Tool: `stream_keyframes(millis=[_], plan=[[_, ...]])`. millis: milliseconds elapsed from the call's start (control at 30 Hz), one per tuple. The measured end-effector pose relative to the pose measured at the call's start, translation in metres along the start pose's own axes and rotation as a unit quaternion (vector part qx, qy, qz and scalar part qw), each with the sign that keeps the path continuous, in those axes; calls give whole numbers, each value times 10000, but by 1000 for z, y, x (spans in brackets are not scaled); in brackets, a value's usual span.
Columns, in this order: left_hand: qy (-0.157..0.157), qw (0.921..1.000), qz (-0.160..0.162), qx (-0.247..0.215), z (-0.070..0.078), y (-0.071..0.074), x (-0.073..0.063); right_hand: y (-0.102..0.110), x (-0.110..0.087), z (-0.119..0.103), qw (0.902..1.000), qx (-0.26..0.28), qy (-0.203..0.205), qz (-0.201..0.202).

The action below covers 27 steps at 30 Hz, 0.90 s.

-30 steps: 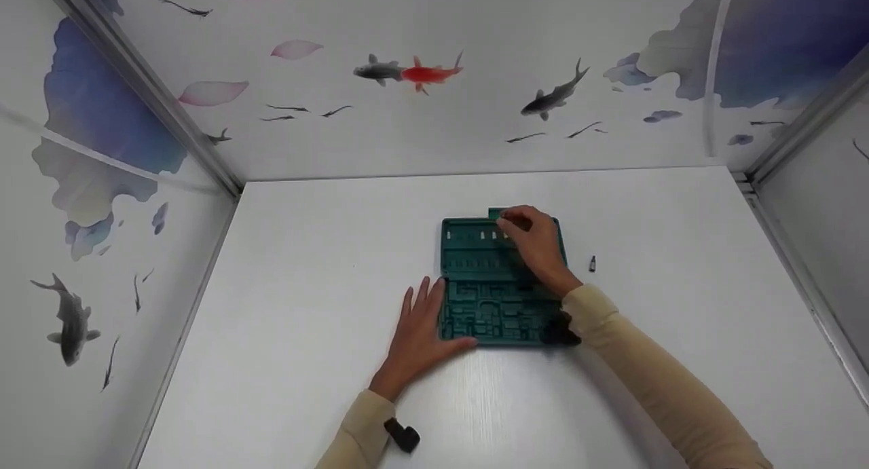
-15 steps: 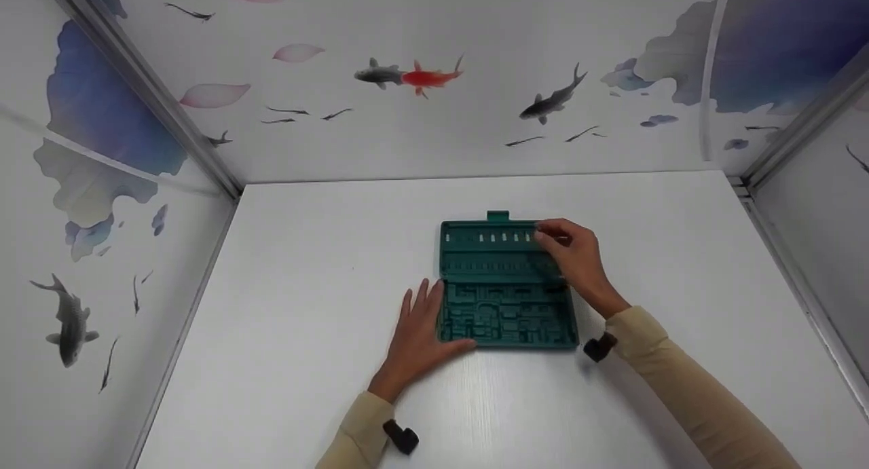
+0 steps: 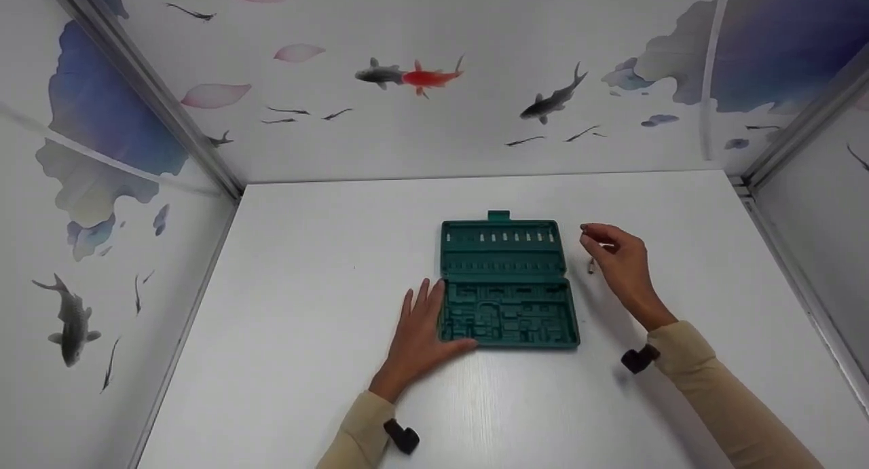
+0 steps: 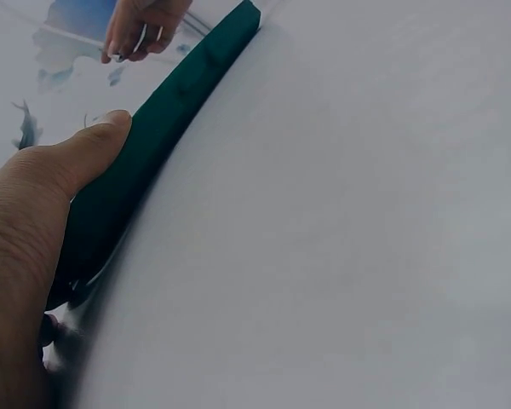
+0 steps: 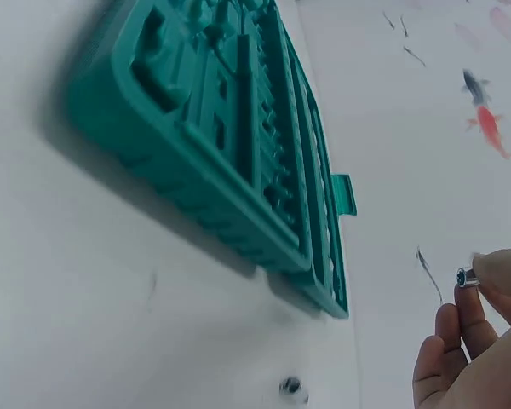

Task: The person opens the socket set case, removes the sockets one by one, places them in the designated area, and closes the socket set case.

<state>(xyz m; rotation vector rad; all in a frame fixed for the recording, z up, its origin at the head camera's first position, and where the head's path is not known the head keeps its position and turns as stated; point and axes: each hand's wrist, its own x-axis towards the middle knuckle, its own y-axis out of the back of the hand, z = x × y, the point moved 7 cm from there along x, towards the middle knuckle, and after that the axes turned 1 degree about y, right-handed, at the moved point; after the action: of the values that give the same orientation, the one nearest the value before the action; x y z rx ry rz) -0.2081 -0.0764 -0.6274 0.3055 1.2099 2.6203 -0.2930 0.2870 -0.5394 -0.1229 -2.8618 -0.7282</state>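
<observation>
A green plastic tool case (image 3: 502, 313) lies unfolded on the table, its lid half (image 5: 336, 290) farther from me. My left hand (image 3: 417, 336) rests along the case's left side with straight fingers. Its thumb (image 4: 102, 145) touches the front edge. Between thumb and fingertips, my right hand (image 3: 621, 262) pinches a small metal socket (image 5: 467, 278), held in the air right of the lid. Another small metal piece (image 5: 293, 388) is on the table below that hand, apart from the case; its exact kind is hard to tell.
Several pale marks or slots (image 3: 516, 237) run in a row along the lid, with a green latch tab (image 3: 498, 215) at its far edge. Around the white table (image 3: 319, 252) stand panels printed with fish and petals (image 3: 421, 116).
My right hand has moved from over the lid's upper row to the right, off the case, pinching the small socket. My left hand has stayed in place, and so has the case.
</observation>
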Motion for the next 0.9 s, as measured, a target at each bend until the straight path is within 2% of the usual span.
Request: stream_keyframes(millis=[133, 400, 667, 900], plan=[[23, 10000, 16, 8, 0, 0, 0, 12, -5, 10, 9999, -67, -95, 97], [-15, 10000, 73, 7, 0, 0, 1, 26, -20, 43, 9977, -209, -602, 225], [-31, 9999, 91, 32, 1, 0, 0, 24, -33, 64, 9947, -405, -941, 97], [-21, 10000, 50, 42, 1, -1, 1, 20, -40, 71, 9927, -614, -992, 292]])
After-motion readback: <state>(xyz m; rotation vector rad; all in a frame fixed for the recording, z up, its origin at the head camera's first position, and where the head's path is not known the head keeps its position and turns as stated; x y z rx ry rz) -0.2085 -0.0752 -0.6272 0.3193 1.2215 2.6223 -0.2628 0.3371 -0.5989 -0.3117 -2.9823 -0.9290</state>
